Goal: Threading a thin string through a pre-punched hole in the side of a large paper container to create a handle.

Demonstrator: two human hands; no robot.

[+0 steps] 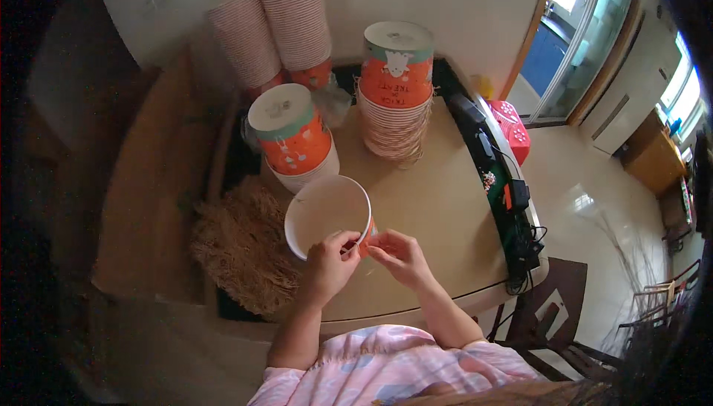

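Observation:
A paper bucket (327,213), white inside and orange outside, tilts on the table just before me, its mouth facing up toward me. My left hand (332,259) is closed at its near right rim, thumb and forefinger pinching there. Right beside it, my right hand (401,254) has its fingertips pressed together against the bucket's orange side. Whatever lies between those fingertips is too small to make out; a thin pale strand shows just below them. Left of the bucket lies a heap of brown twine pieces (249,250).
Behind stand upside-down bucket stacks: a short one (290,135) and a taller one (397,94) with strands hanging at its side. Two tall nested stacks (293,27) lean by the wall. Chargers and cables (520,220) line the table's right edge. A dark chair (549,309) stands at right.

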